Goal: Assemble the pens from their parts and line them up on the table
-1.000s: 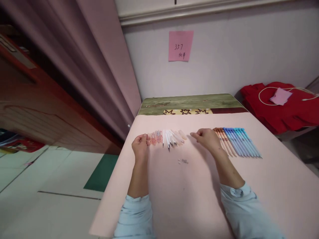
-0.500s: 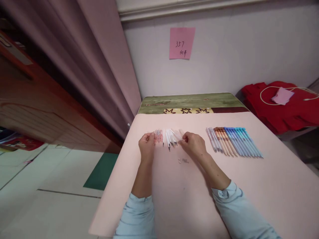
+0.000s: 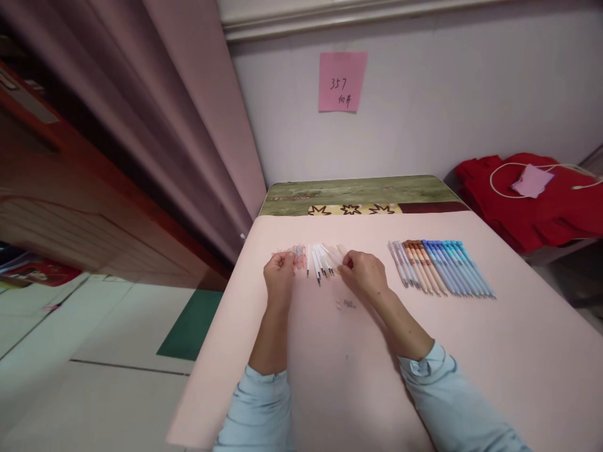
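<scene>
My left hand [image 3: 279, 276] is closed in a pinch at the left end of a group of clear pen parts with pink print [image 3: 299, 256]. What its fingertips hold is too small to tell. To the right lie several white pen refills [image 3: 318, 260] with dark tips, fanned out on the pink table cover. My right hand [image 3: 362, 271] is also pinched, beside some pale see-through pen barrels [image 3: 333, 253]; its fingers hide whatever they grip. A few tiny pen parts [image 3: 348, 304], likely springs and tips, lie below, between my forearms.
A row of pens [image 3: 440, 269] in grey, brown, blue and turquoise lies to the right. Red cloth [image 3: 541, 216] with a white cable stands beyond the table's right edge. The wall with a pink note [image 3: 342, 81] is behind; a curtain [image 3: 198, 107] hangs left.
Both hands stay almost in place, with only slight finger movement. My left hand has turned a little. The view has shifted slightly.
</scene>
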Demonstrator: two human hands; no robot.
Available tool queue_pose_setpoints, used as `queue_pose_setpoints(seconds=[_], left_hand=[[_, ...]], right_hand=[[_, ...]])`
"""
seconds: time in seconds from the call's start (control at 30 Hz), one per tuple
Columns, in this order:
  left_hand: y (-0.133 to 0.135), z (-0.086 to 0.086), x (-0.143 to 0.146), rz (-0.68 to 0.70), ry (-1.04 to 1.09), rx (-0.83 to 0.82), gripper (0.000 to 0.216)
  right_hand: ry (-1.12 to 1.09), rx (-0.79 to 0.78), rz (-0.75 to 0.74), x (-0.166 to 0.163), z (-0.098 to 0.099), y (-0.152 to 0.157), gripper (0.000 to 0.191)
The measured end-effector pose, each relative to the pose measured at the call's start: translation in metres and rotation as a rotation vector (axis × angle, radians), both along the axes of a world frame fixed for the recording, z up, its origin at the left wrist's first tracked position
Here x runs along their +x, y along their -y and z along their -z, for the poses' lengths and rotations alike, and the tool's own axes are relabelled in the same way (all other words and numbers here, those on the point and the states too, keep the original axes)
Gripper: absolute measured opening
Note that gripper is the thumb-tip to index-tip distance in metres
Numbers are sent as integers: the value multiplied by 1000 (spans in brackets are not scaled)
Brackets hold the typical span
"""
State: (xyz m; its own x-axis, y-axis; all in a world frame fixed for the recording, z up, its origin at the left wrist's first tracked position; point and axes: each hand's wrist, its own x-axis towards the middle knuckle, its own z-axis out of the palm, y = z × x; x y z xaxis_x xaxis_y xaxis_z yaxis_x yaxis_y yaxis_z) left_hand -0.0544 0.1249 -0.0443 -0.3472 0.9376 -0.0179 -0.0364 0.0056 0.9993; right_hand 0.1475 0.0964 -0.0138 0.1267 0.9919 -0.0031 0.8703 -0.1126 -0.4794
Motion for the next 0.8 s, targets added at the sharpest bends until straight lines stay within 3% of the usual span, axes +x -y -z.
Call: queue_pose_setpoints(seconds=[0.23, 0.47, 0.63, 0.8], left_hand=[[4, -5, 1, 29, -197, -8, 20], [15, -19, 14, 115, -876, -129, 11], [20, -25, 23, 228, -1151, -274, 18], [20, -27, 28, 245, -1236, -326, 16]], right_hand=[[-29, 21, 7, -1, 2, 1, 6], [-137, 79, -27, 2, -2, -1, 4], [-560, 196, -39, 4, 7, -6, 28], [-1007, 117, -47, -3, 16, -8, 46]])
